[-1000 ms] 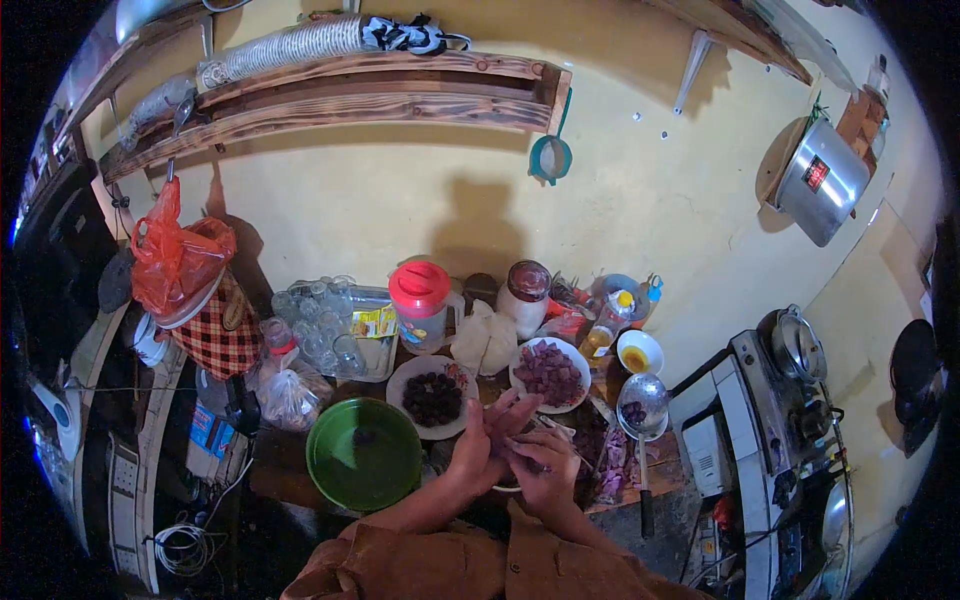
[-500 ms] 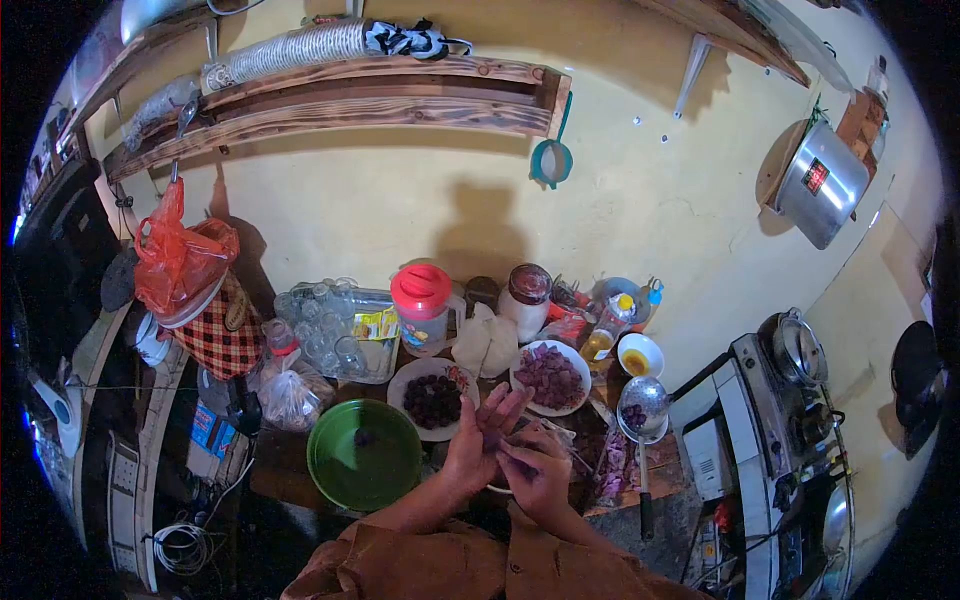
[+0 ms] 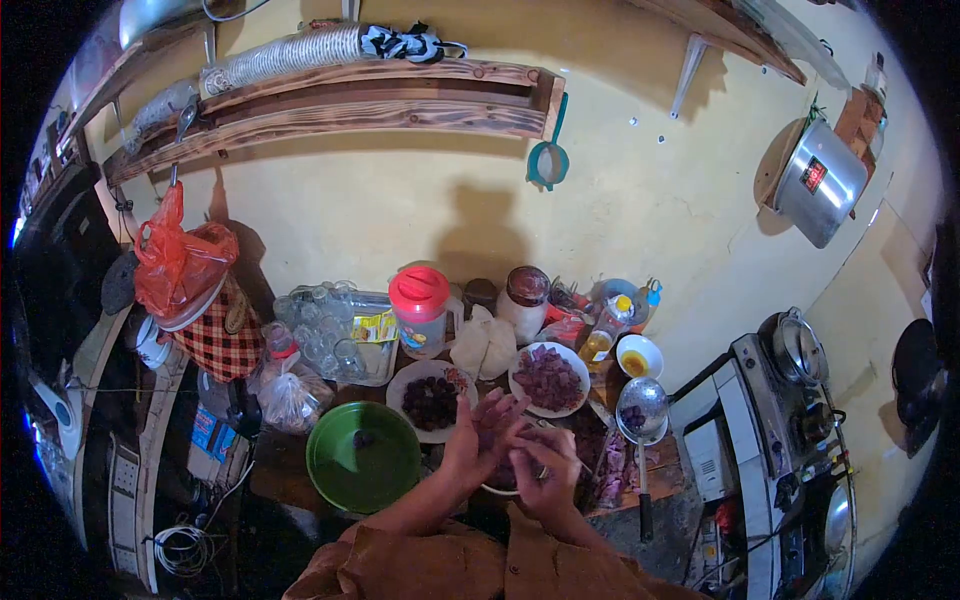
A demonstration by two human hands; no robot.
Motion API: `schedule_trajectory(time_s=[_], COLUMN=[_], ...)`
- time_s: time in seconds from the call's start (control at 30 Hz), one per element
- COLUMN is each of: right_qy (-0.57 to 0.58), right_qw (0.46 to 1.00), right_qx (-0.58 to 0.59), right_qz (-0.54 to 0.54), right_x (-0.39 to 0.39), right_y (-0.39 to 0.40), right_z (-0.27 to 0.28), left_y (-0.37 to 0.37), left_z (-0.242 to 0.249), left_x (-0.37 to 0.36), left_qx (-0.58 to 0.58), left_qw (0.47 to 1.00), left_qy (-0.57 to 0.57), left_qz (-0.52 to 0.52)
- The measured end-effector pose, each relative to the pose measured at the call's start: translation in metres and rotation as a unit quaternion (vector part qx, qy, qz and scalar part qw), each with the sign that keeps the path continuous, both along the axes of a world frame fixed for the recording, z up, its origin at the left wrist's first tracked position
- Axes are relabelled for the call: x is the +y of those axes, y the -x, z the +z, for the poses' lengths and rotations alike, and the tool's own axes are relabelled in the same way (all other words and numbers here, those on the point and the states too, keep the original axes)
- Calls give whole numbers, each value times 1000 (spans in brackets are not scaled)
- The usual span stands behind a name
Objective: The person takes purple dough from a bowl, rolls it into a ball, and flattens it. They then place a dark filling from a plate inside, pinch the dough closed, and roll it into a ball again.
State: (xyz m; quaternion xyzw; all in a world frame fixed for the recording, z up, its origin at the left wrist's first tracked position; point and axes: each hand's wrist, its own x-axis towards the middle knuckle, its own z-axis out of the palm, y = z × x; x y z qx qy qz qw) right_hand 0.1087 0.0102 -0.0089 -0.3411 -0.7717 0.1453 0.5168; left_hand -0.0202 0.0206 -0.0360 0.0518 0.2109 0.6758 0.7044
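Note:
My left hand (image 3: 476, 438) is held palm up, fingers stretched out, above the front of the table. Close against it is my right hand (image 3: 546, 466), its fingertips pinched near the left palm; what they hold, if anything, is too small to make out. Under both hands, a pale bowl (image 3: 497, 490) is mostly hidden. Beyond the left hand sits a flowered plate (image 3: 408, 375) of dark purple balls (image 3: 430, 402). A white plate (image 3: 571, 412) of purple chunks (image 3: 548, 377) stands behind the right hand. To the left, the green basin (image 3: 330, 470) holds a small purple lump (image 3: 362, 438).
A strainer ladle (image 3: 643, 405) rests over a bowl at right, beside purple peelings (image 3: 612, 475). Behind stand a red-lidded jug (image 3: 420, 300), a lidded jar (image 3: 526, 300), an oil bottle (image 3: 605, 335) and a glass tray (image 3: 375, 375). A stove (image 3: 770, 370) is far right.
The right hand's fingers have shifted slightly up and right along the left palm. A small purple bit seen between the hands before is no longer plainly visible.

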Motion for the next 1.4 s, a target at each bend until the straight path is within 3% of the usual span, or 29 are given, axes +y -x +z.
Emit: schedule_trajectory(time_s=[0.07,0.1,0.13,0.17,0.23,0.27,0.3,0.33,0.47,0.53,0.67,0.73,0.77,0.83,0.87,0.9,0.93,0.97,1.0,1.03,1.07,1.1,1.13,1.23,1.4], right_qy=[29,58,58,97,136,181,225,226,195,195,214,202,200,197,295,387,387,425,462,462,513,560,560,545,553], right_qw=[1000,998,998,995,989,980,968,968,975,972,970,975,975,975,938,882,882,848,810,811,752,687,687,732,652], right_qx=[11,22,22,39,56,77,98,98,89,117,88,68,64,59,150,237,237,276,313,313,363,409,409,343,436], right_qz=[1,-2,-4,4,15,31,47,47,50,63,73,70,76,82,107,130,130,155,178,178,198,215,215,222,282], right_x=[3,4,4,5,5,4,3,4,12,12,13,14,15,13,10,8,9,12,15,17,18,17,18,17,19], right_y=[-5,-8,-10,-12,-14,-15,-16,-18,-22,-23,-23,-23,-23,-21,-17,-15,-16,-16,-17,-21,-26,-27,-27,-26,-25], right_z=[6,9,6,0,-1,2,3,3,-13,-15,-15,-16,-14,-12,-10,-9,-11,-15,-19,-25,-34,-35,-33,-20,-24], left_y=[7,16,22,26,30,23,9,2,9,27,26,17,14,9,10,11,11,12,12,12,12,11,10,6,7], left_z=[-27,-50,-59,-68,-62,-58,-31,-11,-5,-48,-49,-13,-8,-2,-4,-8,-9,-9,-4,-2,-2,-2,-3,6,10], left_x=[7,12,12,12,8,11,13,13,8,10,16,4,0,-3,-3,-3,-4,-3,-2,-1,0,0,1,-2,-8], left_qx=[6,-152,-297,-298,-163,-163,-63,40,113,-17,-134,113,113,225,226,315,402,402,492,572,572,616,658,670,665], left_qw=[999,970,859,858,945,945,992,989,988,993,956,989,989,964,964,934,895,895,831,753,753,708,659,642,654], left_qy=[40,-174,-374,-374,-260,-259,-105,56,59,-112,-242,-93,-93,-139,-139,-167,-193,-193,-258,-319,-319,-336,-351,-352,-342], left_qz=[29,-81,-185,-187,-115,-114,10,134,87,-40,-99,-23,-22,-14,-14,-9,-4,-4,30,63,63,80,96,121,109])
